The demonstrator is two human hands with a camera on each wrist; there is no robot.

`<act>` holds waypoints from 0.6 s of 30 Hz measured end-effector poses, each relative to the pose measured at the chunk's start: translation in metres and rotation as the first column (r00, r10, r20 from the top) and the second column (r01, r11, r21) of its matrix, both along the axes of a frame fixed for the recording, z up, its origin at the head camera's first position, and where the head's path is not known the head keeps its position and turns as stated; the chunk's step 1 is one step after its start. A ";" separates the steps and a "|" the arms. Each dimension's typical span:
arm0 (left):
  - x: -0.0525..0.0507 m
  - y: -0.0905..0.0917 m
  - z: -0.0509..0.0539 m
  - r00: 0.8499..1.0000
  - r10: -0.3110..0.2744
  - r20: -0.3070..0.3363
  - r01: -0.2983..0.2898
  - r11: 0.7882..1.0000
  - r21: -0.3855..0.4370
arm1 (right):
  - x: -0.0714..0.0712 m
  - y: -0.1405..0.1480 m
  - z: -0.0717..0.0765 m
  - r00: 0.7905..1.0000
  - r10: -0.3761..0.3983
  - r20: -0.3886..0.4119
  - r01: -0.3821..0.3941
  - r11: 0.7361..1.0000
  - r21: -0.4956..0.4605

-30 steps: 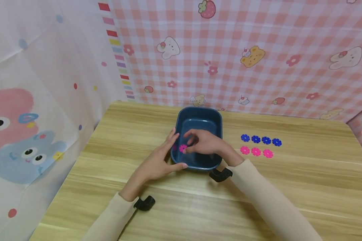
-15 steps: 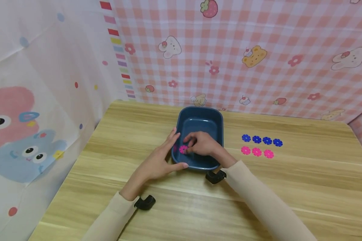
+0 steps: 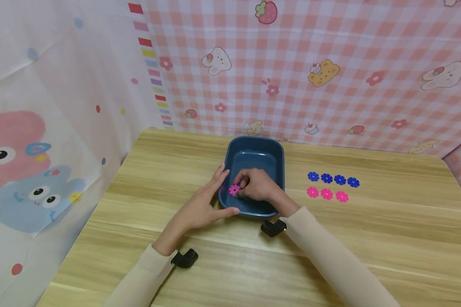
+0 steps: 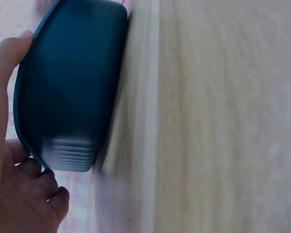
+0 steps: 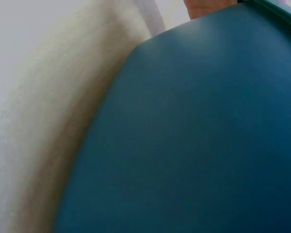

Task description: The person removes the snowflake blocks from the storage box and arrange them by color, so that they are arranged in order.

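A deep blue rectangular tray (image 3: 255, 149) stands on the table. My left hand (image 3: 199, 207) holds its near left corner, fingers along the left side and thumb at the front rim. The left wrist view shows the thumb of that hand (image 4: 24, 194) on the rim and its other fingers curled by the ribbed end. Inside the tray, my right hand (image 3: 257, 184) pinches a pink notched plastic disc (image 3: 234, 190) near the left wall. The tray's outer wall (image 5: 184, 126) fills most of the right wrist view, where the pinching fingertips are hidden.
Right of the tray lie a row of several blue notched discs (image 3: 333, 179) and, nearer me, a row of three pink notched discs (image 3: 327, 194). A pink checked cloth (image 3: 292, 102) hangs behind the wooden table (image 3: 230, 264).
My right hand has lowered and turned slightly inside the tray, its fingers drawing closer around the pink disc. The left hand and the tray stay nearly where they were.
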State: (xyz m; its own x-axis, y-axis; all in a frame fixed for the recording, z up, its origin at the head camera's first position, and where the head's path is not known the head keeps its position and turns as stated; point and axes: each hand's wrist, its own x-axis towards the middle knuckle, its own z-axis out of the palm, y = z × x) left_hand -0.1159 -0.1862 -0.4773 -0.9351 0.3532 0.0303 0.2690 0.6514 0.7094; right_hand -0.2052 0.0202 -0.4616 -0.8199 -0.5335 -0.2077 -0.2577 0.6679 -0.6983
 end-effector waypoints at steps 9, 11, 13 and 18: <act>0.001 0.001 0.000 1.000 0.003 0.001 -0.003 1.000 -0.014 | 0.000 0.003 -0.001 0.996 0.043 -0.083 -0.047 0.998 -0.045; 0.000 0.002 0.000 1.000 0.004 0.005 -0.004 1.000 -0.014 | 0.001 0.004 0.001 0.994 0.059 -0.090 -0.064 0.996 -0.057; 0.000 0.002 0.000 1.000 0.007 0.007 -0.007 1.000 -0.015 | 0.003 0.006 0.003 0.992 0.073 -0.101 -0.081 0.994 -0.070; 0.000 0.000 0.002 1.000 0.012 0.009 -0.011 1.000 -0.009 | 0.007 0.011 0.012 0.988 0.079 -0.132 -0.093 0.990 -0.106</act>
